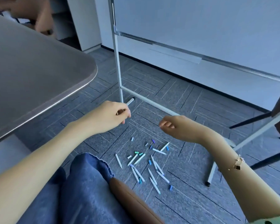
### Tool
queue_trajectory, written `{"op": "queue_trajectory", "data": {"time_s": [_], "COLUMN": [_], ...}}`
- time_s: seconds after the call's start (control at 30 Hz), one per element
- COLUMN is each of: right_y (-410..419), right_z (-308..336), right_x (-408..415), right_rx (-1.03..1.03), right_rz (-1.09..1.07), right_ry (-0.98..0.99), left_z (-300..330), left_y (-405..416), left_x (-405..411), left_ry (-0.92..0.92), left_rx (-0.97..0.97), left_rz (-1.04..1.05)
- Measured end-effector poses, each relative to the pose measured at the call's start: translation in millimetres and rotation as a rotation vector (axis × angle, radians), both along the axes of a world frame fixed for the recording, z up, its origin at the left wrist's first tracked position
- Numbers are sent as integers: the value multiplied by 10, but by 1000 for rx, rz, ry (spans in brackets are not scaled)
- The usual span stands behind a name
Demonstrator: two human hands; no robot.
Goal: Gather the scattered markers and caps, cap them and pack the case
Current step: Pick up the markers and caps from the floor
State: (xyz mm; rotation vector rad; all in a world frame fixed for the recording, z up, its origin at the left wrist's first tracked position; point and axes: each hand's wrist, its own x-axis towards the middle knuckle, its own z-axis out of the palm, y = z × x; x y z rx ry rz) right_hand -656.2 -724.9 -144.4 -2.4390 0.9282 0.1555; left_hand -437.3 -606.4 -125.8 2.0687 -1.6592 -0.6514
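Several white markers (152, 168) and small loose caps in blue, teal and purple (137, 152) lie scattered on the grey carpet in front of my knees. A brown elongated case (132, 201) rests against my right leg. My left hand (115, 115) hovers above the floor beside the whiteboard stand's post, its fingers curled. A white tube with a black end (130, 101) sticks out just past its knuckles, and I cannot tell whether the hand holds it. My right hand (170, 124) hangs over the pile with loosely curled fingers and nothing in it.
A whiteboard stand (118, 62) rises behind the pile, with its crossbar (152, 102) and a foot (212, 172) on the floor. A grey table (39, 70) overhangs at the left. Dark chair legs (249, 118) stand at the right.
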Motion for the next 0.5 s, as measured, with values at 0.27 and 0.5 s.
{"op": "queue_trajectory", "data": {"time_s": [0.27, 0.5], "right_y": [-408, -760], "right_z": [-911, -1902], "right_x": [239, 546], "right_rx": [146, 240], "right_rz": [-101, -209], "right_ry": [4, -9], "left_z": [-858, -2041], "left_y": [-695, -1234], "left_x": [341, 713], "left_ry": [74, 94], "left_rx": [94, 216], "left_rz": [20, 45]}}
